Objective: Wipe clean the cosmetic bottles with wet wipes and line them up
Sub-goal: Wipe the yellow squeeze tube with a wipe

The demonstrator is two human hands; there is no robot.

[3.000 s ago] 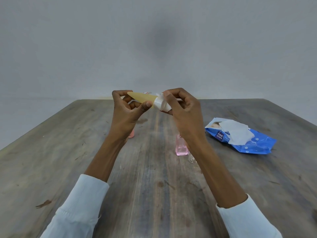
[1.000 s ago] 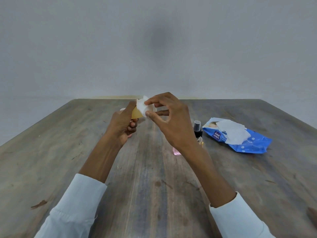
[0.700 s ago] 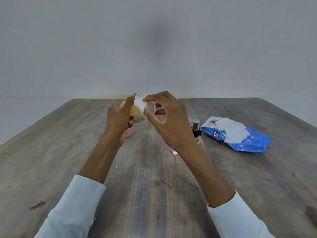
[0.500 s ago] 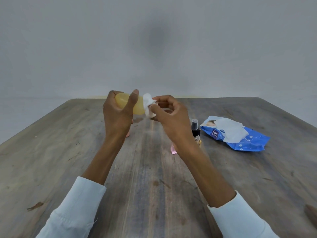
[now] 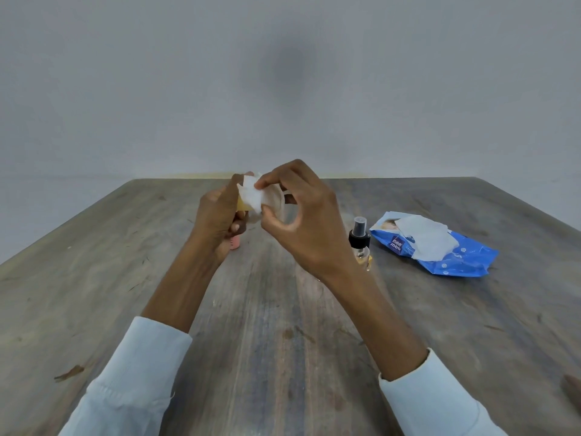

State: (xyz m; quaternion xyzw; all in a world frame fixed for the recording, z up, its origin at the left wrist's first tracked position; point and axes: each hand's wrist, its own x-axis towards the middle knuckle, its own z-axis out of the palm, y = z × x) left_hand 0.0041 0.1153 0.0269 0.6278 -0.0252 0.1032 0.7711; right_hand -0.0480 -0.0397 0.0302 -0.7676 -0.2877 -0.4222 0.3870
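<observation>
Since half a second ago, both hands have drawn closer together and the yellow tube has turned so that most of it now sits hidden behind the left hand.

Head view: the left hand's fingers are curled round the tube, holding it above the far middle of the counter. The right hand pinches a white wet wipe between thumb and forefinger, pressed against the tube's pale cap end. A small pink bottle stands on the counter below the left hand, mostly hidden. A clear spray bottle with black pump stands upright just right of the right wrist. A blue wipes pack lies further right, one wipe protruding.
</observation>
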